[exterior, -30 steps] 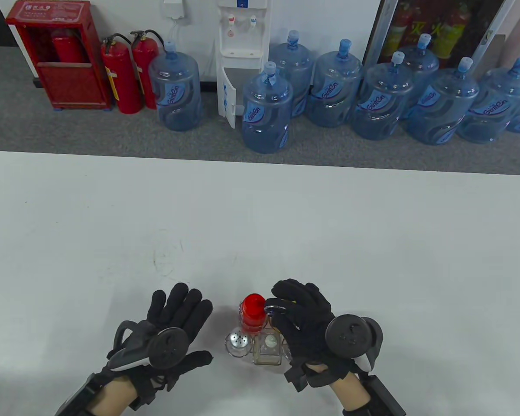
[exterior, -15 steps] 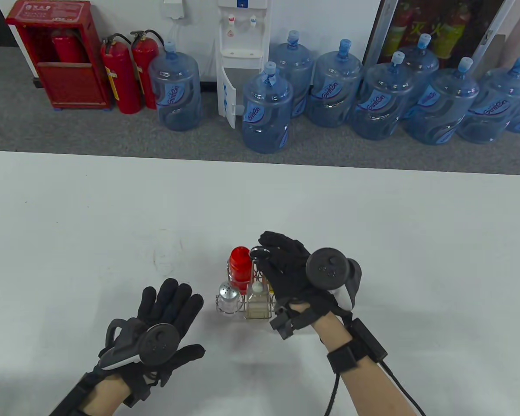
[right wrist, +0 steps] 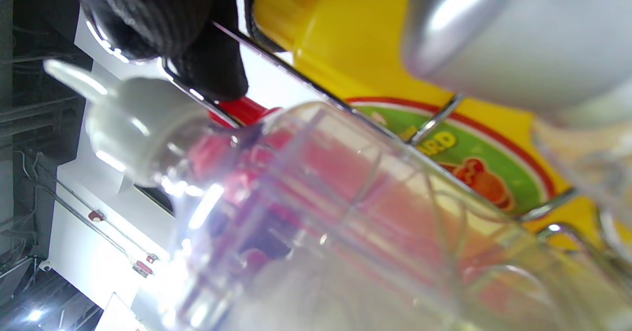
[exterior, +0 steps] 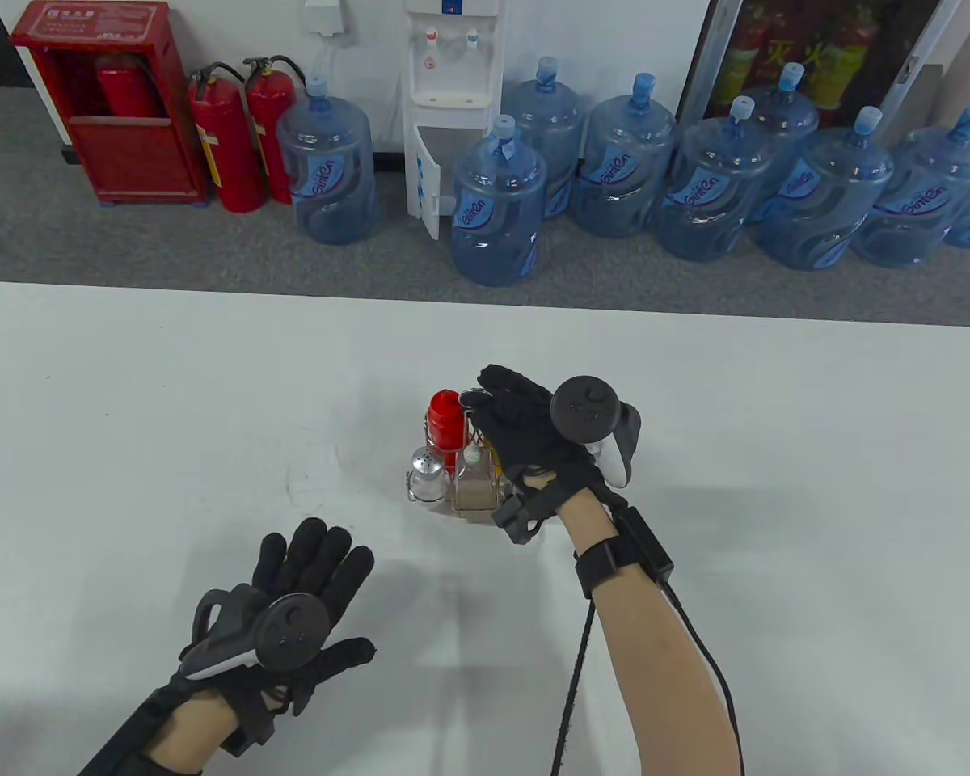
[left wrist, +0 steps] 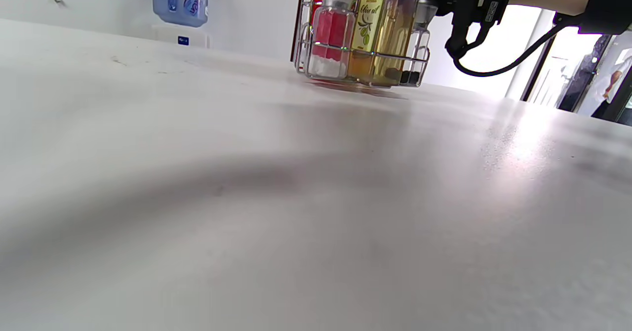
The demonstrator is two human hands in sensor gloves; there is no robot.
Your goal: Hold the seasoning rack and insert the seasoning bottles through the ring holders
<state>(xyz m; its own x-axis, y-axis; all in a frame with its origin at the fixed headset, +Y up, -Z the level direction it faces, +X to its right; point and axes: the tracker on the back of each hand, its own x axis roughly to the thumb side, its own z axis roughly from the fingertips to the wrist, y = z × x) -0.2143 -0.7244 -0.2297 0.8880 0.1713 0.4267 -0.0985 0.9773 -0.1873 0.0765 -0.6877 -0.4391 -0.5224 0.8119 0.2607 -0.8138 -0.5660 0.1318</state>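
The wire seasoning rack sits at the table's middle; I cannot tell if it rests on the table or hangs just above it. It holds a red-capped bottle, a silver-topped shaker, a glass oil bottle and a yellow bottle. My right hand grips the rack's top ring handle from above. The left wrist view shows the rack and the oil bottle from the side. My left hand is open and empty, fingers spread, near the table's front left.
The white table has its far edge beyond the rack. Past it stand water jugs, a water dispenser and fire extinguishers on the floor. A cable hangs from my right wrist.
My right hand has carried the rack with its bottles away from me, from the front edge to the table's middle. My left hand stayed open and shifted slightly left.
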